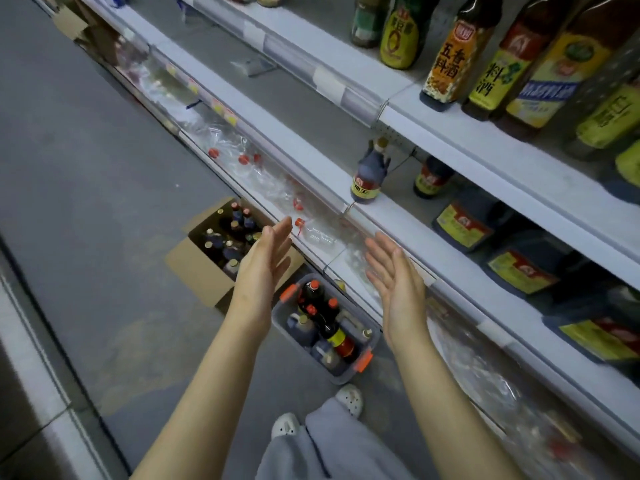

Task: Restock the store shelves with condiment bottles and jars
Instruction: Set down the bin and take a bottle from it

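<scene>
Dark sauce is seen in a small bottle with a yellow label, stood upright at the front edge of the white shelf. The left hand and the right hand are held out flat, palms facing each other, with nothing in them. More bottles are packed in a grey bin and a cardboard box on the floor.

Left hand and right hand reach forward, palms facing, fingers straight.
</scene>
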Available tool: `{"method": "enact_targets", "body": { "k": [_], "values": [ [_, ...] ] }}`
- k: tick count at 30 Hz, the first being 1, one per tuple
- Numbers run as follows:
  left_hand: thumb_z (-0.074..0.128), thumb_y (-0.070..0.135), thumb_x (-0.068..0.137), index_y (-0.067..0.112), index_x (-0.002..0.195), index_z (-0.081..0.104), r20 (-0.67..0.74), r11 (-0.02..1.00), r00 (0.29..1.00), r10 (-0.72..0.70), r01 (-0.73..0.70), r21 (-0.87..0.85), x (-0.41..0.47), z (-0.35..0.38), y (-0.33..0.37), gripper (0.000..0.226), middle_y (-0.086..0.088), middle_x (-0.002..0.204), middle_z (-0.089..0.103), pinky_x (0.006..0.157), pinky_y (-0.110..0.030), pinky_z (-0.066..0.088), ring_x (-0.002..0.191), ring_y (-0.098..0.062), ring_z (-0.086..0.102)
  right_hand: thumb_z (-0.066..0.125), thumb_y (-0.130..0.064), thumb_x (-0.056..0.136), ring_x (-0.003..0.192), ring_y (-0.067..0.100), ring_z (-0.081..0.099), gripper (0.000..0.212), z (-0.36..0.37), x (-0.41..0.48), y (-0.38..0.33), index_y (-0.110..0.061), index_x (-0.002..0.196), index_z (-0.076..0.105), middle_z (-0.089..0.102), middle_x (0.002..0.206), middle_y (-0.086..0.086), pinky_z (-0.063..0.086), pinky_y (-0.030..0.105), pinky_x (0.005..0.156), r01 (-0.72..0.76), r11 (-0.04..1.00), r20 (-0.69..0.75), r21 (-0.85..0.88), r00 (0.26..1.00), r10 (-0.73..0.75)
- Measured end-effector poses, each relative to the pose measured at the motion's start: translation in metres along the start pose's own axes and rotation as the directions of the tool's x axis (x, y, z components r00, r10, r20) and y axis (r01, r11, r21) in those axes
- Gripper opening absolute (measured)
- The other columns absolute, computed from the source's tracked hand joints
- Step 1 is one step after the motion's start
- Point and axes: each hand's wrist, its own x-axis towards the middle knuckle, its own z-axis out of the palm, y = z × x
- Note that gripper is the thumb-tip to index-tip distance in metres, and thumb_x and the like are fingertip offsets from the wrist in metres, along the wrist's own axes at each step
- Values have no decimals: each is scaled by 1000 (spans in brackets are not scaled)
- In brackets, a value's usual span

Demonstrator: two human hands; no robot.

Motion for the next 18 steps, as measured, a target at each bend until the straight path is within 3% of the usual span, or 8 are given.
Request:
{"method": "enact_targets", "body": {
  "k": [3,7,12,18],
  "values": [
    [28,46,102,38,117,61,14,997,997,-80,79,22,14,21,-13,37,13,131,57,92,-22,42,122,-3,51,33,-41,101,119,11,59,35,-21,15,11,-32,123,59,65,126,-6,40,38,109,-63,998,-11,-8,998,63],
    [29,42,103,18,134,54,3,980,981,-195,194,52,28,39,-43,46,11,132,56,82,-17,44,128,-10,49,34,-38,103,119,16,59,31,-48,33,28,-33,118,60,65,125,-3,42,37,107,-159,987,-38,9,986,159],
    [30,40,102,18,130,55,-39,963,964,-261,264,64,34,49,-75,43,8,126,58,108,-35,38,124,-16,50,33,-35,103,119,16,58,34,-71,53,47,-26,125,58,64,124,-2,43,30,101,-222,975,-51,22,973,223],
    [28,44,102,20,133,52,-21,930,939,-343,342,134,42,51,-97,46,4,134,55,112,-38,34,126,-16,50,36,-30,103,120,18,56,29,-82,66,70,-24,123,56,61,130,3,45,21,88,-281,959,-77,43,956,284]
  ]
}}
